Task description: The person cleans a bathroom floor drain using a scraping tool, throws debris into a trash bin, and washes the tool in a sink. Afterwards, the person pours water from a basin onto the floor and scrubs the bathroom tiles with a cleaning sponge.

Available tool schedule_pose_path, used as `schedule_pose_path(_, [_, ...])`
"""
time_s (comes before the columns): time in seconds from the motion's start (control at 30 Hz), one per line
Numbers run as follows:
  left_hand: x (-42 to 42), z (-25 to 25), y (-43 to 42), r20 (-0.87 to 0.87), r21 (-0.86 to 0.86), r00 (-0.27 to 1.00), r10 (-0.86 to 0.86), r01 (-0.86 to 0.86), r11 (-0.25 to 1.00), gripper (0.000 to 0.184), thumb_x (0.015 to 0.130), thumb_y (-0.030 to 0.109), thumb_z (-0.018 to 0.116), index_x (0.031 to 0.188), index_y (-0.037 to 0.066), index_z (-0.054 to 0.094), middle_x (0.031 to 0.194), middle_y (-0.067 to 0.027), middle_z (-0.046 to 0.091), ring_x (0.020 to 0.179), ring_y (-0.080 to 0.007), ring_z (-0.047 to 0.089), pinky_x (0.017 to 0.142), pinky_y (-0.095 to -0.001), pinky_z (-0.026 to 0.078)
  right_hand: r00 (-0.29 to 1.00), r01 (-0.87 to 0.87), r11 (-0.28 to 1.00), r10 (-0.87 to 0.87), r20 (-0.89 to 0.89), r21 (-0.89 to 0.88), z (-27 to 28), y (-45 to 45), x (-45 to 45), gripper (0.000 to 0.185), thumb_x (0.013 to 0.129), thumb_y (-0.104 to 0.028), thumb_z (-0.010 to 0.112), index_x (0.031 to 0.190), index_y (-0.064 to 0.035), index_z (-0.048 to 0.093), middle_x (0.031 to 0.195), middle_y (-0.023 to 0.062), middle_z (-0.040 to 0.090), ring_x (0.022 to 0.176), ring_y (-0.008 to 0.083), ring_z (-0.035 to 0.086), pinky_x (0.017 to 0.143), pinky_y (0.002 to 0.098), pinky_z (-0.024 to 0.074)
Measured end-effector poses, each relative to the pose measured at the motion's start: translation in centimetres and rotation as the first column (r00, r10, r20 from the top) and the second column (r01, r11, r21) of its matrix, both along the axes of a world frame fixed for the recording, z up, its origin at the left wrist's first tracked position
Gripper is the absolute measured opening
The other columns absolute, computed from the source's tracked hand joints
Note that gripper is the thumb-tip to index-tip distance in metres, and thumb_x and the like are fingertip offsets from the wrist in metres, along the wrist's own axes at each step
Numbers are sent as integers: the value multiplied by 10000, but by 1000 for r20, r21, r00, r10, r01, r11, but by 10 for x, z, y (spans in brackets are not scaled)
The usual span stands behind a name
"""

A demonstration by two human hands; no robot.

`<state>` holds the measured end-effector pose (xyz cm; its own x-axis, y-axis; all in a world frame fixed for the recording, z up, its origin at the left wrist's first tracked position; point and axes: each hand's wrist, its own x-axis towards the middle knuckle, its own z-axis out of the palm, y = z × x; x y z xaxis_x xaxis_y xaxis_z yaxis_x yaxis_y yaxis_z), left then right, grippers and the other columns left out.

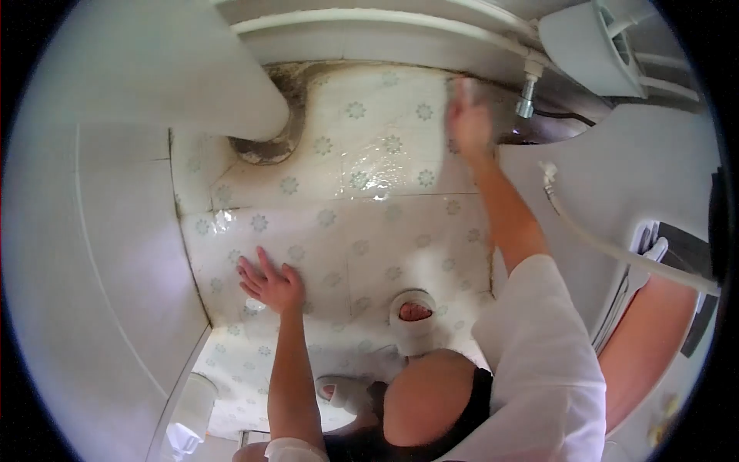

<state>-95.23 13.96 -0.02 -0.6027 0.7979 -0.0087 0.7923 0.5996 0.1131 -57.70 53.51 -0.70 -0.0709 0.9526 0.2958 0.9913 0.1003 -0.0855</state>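
Tiled floor (362, 231) lies beneath both hands, stretching from the slippers (412, 329) out to the wall pipe (362, 15). Well apart, the hands flank its shiny wet patch (381, 173): the left hand (271, 286), fingers spread, seems to rest palm-down on the nearer side; the right hand (469, 123) reaches farther, nearer the wall, beside the metal valve (526, 96), too blurred to tell whether it grips anything.

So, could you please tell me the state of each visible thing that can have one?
Left hand: open, fingers spread
Right hand: blurred, grip unclear
Tiled floor: shiny and wet-looking in patches, brown grime around the pedestal
Slippers: worn
White hose: bent in a curve
Metal fitting: joined to the white pipe
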Motion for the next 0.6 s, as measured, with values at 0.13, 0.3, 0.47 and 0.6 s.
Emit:
schedule_pose_path(0.13, [0, 0, 0, 7, 12, 1000, 7, -7, 1000, 716, 867, 363, 557, 1552, 225, 404, 1637, -194, 234, 1517, -419, 175, 1208, -613, 109, 970, 222, 974, -226, 89, 52, -7, 27, -3, 594, 907, -234, 652, 1467, -357, 495, 996, 209, 614, 820, 354, 629, 658, 471, 531])
schedule_pose_path(0.3, [-1, 1, -1, 48, 21, 999, 7, -8, 1000, 718, 880, 346, 559, 1566, 231, 383, 1636, -204, 238, 1521, -418, 172, 1197, -634, 95, 871, -474, 881, 468, -150, -2, 15, -80, -147, 521, 832, -240, 742, 1331, -349, 639, 1007, 217, 623, 859, 365, 631, 700, 480, 529])
schedule_pose_path(0.47, [-3, 1, -1, 51, 45, 999, 12, -15, 999, 707, 872, 324, 570, 1554, 243, 400, 1637, -196, 242, 1516, -418, 187, 1199, -626, 127, 637, -756, 636, 664, -391, -153, 22, -114, -154, 482, 893, -285, 696, 1359, -381, 620, 1095, 196, 612, 912, 356, 596, 774, 460, 505])
schedule_pose_path(0.6, [-2, 0, -2, 70, 39, 997, 31, -33, 999, 705, 871, 335, 574, 1551, 259, 404, 1642, -186, 233, 1521, -412, 175, 1206, -617, 119, 854, -516, 856, 518, -50, 38, 12, -30, -158, 478, 912, -355, 665, 1383, -396, 594, 1149, 193, 613, 962, 350, 596, 823, 465, 480])
